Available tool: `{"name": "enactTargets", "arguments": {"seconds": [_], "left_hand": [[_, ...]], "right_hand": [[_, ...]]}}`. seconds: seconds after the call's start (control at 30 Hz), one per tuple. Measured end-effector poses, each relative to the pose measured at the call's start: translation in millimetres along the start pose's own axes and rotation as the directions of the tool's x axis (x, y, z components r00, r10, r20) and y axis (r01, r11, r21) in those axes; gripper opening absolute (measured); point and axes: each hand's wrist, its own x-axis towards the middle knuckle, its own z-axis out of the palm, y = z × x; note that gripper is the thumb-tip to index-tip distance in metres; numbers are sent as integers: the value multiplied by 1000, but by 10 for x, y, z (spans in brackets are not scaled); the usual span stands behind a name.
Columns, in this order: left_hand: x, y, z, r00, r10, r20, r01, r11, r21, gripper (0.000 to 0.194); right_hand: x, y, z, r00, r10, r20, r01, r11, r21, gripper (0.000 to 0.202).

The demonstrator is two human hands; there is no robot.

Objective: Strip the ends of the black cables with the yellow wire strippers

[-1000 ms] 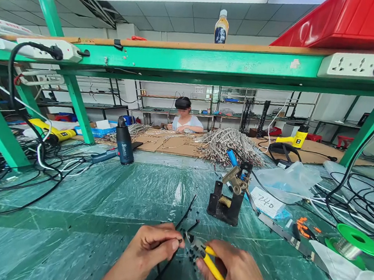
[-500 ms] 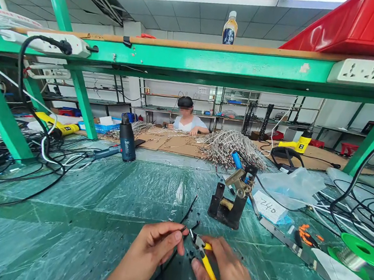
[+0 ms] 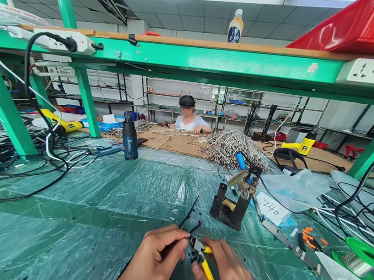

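Observation:
My left hand (image 3: 161, 258) is closed, with thumb and forefinger pinched on a thin black cable (image 3: 190, 211). Part of the cable shows beyond the fingers, lying on the green work surface (image 3: 97, 247); the pinched bit is mostly hidden. In my right hand (image 3: 229, 274) is a pair of yellow-handled cutting pliers (image 3: 207, 271), their metal jaws right at the left fingertips. Whether the jaws touch the cable is too small to tell. Another short black cable end (image 3: 196, 226) lies just past the jaws. Small black scraps are scattered around.
A soldering iron stand (image 3: 231, 205) stands ahead on the right, a dark blue heat gun (image 3: 130, 137) ahead on the left. To the right lie a steel ruler (image 3: 284, 240) and a green solder spool (image 3: 369, 256). Behind a bundle of grey wires (image 3: 234, 148), a person (image 3: 189, 121) sits opposite.
My left hand has shifted slightly right, its fingertips now meeting the pliers' jaws. The far cable end has swung a little. The whole view has moved slightly.

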Motion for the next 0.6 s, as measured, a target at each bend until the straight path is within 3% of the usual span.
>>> {"name": "enactTargets", "arguments": {"seconds": [0.23, 0.43, 0.6], "left_hand": [[-4, 11, 18, 999, 40, 7, -40, 997, 68, 25], [-4, 5, 32, 996, 86, 2, -86, 995, 44, 26], [-4, -27, 48, 990, 138, -41, -137, 990, 14, 20]], "right_hand": [[11, 9, 37, 999, -14, -36, 13, 999, -33, 35], [11, 44, 100, 988, -63, -140, 46, 992, -118, 40], [13, 25, 101, 993, -41, -107, 33, 997, -72, 28]]}}
